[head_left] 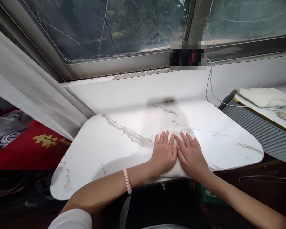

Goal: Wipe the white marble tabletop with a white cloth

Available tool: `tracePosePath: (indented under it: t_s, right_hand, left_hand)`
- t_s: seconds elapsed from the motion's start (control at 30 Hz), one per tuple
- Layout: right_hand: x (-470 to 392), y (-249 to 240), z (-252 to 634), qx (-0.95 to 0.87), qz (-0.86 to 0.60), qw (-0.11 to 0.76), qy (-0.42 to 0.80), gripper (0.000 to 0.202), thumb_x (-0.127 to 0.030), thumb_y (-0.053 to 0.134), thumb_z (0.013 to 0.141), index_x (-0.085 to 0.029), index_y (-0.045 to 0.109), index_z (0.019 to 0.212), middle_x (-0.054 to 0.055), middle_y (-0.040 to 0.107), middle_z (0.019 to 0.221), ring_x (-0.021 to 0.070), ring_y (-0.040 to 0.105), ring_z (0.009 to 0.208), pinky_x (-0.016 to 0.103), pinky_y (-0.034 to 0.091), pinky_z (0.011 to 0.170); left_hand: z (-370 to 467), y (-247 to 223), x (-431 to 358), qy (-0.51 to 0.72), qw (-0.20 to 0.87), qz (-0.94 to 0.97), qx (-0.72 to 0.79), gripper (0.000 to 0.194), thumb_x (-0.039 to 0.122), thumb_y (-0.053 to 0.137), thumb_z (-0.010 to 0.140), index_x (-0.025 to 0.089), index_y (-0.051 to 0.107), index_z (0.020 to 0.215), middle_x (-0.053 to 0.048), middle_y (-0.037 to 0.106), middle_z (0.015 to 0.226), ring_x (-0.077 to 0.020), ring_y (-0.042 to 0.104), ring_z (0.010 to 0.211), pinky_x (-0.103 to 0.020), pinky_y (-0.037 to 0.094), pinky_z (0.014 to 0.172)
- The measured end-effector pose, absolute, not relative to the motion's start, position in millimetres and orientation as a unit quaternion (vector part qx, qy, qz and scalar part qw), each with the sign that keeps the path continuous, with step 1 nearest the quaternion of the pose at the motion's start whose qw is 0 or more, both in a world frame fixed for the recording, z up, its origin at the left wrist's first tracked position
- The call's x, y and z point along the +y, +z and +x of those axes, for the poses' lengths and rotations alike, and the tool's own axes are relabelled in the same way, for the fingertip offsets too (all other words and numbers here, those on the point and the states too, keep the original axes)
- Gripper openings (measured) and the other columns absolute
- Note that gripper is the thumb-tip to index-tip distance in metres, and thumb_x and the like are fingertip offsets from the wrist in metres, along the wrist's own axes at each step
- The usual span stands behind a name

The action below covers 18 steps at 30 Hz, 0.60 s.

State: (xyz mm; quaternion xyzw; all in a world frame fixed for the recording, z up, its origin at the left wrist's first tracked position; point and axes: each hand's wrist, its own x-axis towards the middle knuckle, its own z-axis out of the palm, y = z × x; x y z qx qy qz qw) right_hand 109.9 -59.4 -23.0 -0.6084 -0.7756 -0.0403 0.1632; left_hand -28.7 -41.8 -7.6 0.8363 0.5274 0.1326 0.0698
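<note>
A folded white cloth point(176, 172) lies flat on the white marble-patterned tabletop point(124, 127), close to the table's front edge. My left hand point(164, 152) rests palm down on the cloth's left part, its fingers stretched out away from me. On the right part, my right hand point(191, 155) presses flat in the same way, fingers extended. The two hands meet at the thumbs. Much of the cloth is hidden under them. A pink beaded bracelet point(127, 180) circles my left wrist.
Behind the table stand a white wall point(138, 92) and a window. A white cable point(211, 82) hangs from the sill. To the right is a ribbed grey surface point(257, 127) beside a white cloth bundle point(267, 97). A curtain point(33, 79) and red fabric point(26, 152) are at left.
</note>
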Motion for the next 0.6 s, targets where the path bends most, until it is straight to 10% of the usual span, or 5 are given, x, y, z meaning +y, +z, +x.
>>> tracePosePath:
  t_s: [0.6]
  right_hand:
    - [84, -15, 72, -0.793, -0.586, 0.163, 0.033, 0.051, -0.029, 0.027, 0.096, -0.019, 0.046, 0.143, 0.008, 0.038, 0.154, 0.0266, 0.032, 0.142, 0.051, 0.026, 0.115]
  left_hand:
    - [-70, -10, 88, 0.193, 0.067, 0.799, 0.566, 0.042, 0.03, 0.039, 0.097, 0.02, 0.047, 0.137, -0.007, 0.048, 0.145, -0.0194, 0.038, 0.136, -0.04, 0.023, 0.118]
